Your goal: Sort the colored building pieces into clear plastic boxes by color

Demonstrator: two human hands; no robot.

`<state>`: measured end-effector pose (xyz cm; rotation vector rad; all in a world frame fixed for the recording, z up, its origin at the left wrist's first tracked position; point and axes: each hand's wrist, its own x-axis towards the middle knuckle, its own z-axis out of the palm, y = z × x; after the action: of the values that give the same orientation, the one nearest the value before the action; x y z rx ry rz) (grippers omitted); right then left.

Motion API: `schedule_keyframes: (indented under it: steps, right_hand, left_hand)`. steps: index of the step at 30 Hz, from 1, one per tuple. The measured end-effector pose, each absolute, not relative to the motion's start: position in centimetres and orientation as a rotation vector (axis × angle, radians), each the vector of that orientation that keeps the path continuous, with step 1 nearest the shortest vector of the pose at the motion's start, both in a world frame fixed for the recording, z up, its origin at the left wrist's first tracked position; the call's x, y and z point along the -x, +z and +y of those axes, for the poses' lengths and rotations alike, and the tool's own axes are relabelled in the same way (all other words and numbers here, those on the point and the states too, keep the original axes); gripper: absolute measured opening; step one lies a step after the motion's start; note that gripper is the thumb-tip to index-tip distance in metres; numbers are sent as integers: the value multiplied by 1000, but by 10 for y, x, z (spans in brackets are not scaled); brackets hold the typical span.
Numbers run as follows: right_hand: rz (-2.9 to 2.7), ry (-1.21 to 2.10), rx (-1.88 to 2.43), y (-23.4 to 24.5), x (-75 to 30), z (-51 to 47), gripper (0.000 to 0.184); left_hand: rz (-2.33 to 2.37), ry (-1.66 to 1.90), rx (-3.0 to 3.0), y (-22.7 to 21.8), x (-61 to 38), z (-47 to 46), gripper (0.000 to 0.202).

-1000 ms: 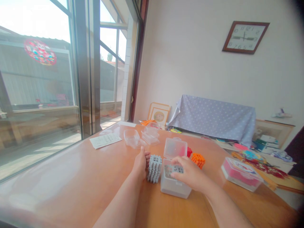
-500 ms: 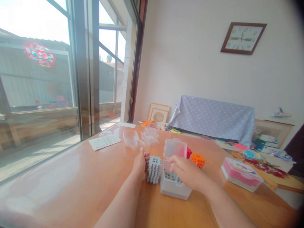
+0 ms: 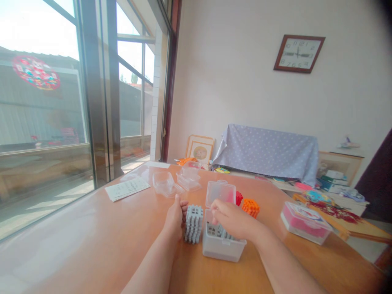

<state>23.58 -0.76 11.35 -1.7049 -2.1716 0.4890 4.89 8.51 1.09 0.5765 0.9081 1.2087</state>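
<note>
Seemingly I'm partway: a grey stack [image 3: 193, 226] stands on the worktop [image 3: 101, 237] just beside my loosely open left hand [image 3: 175, 216]; more grey pieces [image 3: 212, 230] lie in the clear box [image 3: 223, 250] under my right hand [image 3: 232, 218], whose grip I can't tell.

- Up on the wall, the clock [image 3: 299, 54] gives us the clearest reading: 10, 11, 12, 1 and 2 run across the top of its dial!
- Round the lower half we go: 3 at the right, then 5, 6, 7 and 8, with the figure between 3 and 5 a blur.
- Down to the paper [image 3: 128, 188], rows of dark marks there, too small to make out.
- Across to the pink box [image 3: 305, 222], whose lid carries a printed label [image 3: 309, 213], its wording lost in blur.
- And the round red sticker [image 3: 36, 72] on the window: pale marks, unreadable.
</note>
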Motion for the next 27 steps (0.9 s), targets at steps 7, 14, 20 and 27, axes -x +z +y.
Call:
schedule_keyframes:
  steps: [7, 14, 20, 27]
  right_hand:
    - [-2201, 280, 1756, 102, -232, -6, 18]
    - [-2377, 170, 1691, 93, -226, -7, 33]
    - [-2353, 211, 1660, 87, -228, -9, 36]
    - [-2212, 274, 1705, 93, -240, -14, 36]
  left_hand:
    - [892, 1220, -569, 8, -49, 87, 58]
    - [903, 1224, -553, 15, -50, 83, 50]
    - [897, 1218, -551, 15, -50, 82, 53]
    - [901, 1215, -584, 11, -49, 84, 57]
